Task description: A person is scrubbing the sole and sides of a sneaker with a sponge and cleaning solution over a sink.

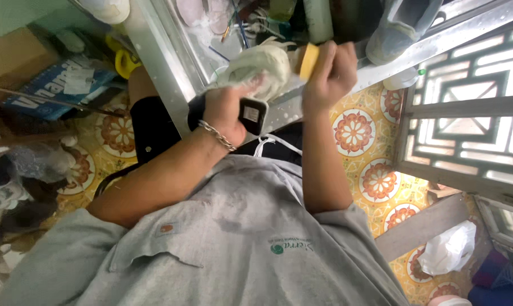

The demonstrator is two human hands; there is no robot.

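Left hand [229, 110] clamped white shoe [256, 67] steady at chest height, above metal bench edge [166, 68]. Right hand [330, 71] fisted round yellow brush [308, 60], pressed against shoe heel for scrubbing reach.

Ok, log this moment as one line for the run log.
left hand: grips white shoe | right hand: holds yellow brush against shoe | floor: patterned tiles
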